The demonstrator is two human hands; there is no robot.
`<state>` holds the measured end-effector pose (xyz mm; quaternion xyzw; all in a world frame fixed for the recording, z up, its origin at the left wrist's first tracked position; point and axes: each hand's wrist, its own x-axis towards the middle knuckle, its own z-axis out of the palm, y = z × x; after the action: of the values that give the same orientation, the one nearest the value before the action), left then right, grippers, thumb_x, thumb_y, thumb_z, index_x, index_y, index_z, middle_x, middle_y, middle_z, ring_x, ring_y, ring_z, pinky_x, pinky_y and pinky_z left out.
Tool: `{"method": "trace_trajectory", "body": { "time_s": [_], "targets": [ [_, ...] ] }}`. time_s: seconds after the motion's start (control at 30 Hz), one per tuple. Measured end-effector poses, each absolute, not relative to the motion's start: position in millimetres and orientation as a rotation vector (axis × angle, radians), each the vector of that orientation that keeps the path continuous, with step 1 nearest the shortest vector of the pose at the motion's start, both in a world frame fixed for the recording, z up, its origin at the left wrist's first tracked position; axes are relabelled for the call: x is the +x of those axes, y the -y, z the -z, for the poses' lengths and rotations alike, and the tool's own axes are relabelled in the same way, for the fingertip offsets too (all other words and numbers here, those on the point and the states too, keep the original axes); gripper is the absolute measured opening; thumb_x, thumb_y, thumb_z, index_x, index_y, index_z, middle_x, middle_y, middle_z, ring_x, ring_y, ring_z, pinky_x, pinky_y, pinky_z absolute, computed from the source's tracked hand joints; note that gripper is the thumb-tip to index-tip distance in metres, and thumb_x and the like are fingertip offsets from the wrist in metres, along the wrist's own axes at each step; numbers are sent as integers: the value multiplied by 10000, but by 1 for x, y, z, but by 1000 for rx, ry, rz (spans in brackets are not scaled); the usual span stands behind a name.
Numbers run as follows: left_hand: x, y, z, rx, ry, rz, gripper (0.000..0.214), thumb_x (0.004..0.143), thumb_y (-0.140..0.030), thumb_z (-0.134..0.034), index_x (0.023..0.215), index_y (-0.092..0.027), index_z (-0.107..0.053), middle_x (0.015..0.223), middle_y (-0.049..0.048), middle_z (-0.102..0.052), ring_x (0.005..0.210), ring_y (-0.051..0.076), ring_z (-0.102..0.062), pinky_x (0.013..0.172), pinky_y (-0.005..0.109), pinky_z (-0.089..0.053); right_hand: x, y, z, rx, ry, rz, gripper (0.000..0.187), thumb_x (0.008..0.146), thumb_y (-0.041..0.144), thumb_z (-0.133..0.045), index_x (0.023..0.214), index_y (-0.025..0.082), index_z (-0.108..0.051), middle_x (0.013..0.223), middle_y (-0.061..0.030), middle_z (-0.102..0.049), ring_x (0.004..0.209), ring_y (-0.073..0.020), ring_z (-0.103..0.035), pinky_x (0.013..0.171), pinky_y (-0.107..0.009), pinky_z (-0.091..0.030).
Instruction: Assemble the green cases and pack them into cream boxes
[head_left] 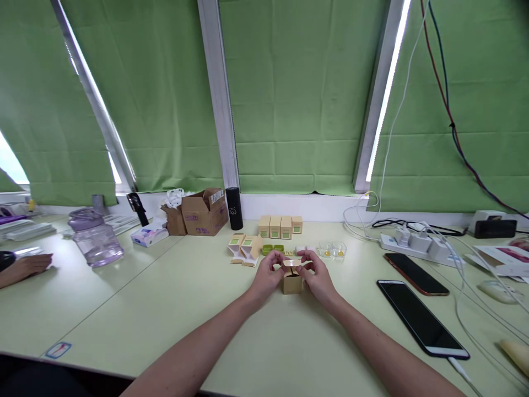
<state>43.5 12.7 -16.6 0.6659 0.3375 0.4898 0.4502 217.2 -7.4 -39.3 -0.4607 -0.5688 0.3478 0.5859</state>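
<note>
A small brown cardboard box (292,284) stands upright on the table in front of me, its top flap raised. My left hand (269,274) pinches the flap and upper edge from the left. From the right, my right hand (317,277) grips the same upper part with thumb and fingers. Just behind the hands lie green containers (273,248) and clear plastic cups (332,250) with small yellow pieces in them. Unfolded small boxes (244,248) lie behind and left of my left hand. Several closed boxes (280,226) stand in a row farther back.
On the right lie two phones (421,317), a power strip (417,245) with loose white cables, and a mouse (500,292). A large carton (204,212), a black cylinder (234,208), a tissue pack (149,234) and a purple jug (97,238) stand left. Another person's hand (31,266) rests far left.
</note>
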Motion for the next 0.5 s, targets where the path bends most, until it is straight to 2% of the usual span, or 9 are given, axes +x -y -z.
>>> {"method": "trace_trajectory", "body": {
  "time_s": [0.2, 0.3, 0.5],
  "targets": [
    [43, -12, 17, 1612, -818, -1209, 205, 820, -294, -722, 890, -198, -555, 1002, 62, -706, 974, 210, -641, 817, 298, -471, 219, 22, 25, -980, 1437, -602, 243, 902, 354, -599, 1112, 242, -651, 1091, -75, -607, 872, -211, -581, 701, -322, -499],
    [44, -11, 16, 1602, -812, -1199, 208, 812, -292, -723, 896, -200, -556, 990, 56, -708, 952, 202, -642, 804, 291, -474, 218, 27, 20, -941, 1491, -539, 192, 928, 375, -605, 1070, 259, -665, 1040, -76, -612, 918, -236, -589, 713, -338, -509],
    [44, -12, 16, 1508, -750, -1195, 197, 754, -265, -724, 860, -197, -572, 939, 47, -691, 904, 199, -634, 811, 306, -494, 217, 26, 22, -922, 1552, -465, 113, 928, 340, -617, 992, 258, -659, 1010, -84, -624, 845, -235, -588, 669, -366, -497]
  ]
}}
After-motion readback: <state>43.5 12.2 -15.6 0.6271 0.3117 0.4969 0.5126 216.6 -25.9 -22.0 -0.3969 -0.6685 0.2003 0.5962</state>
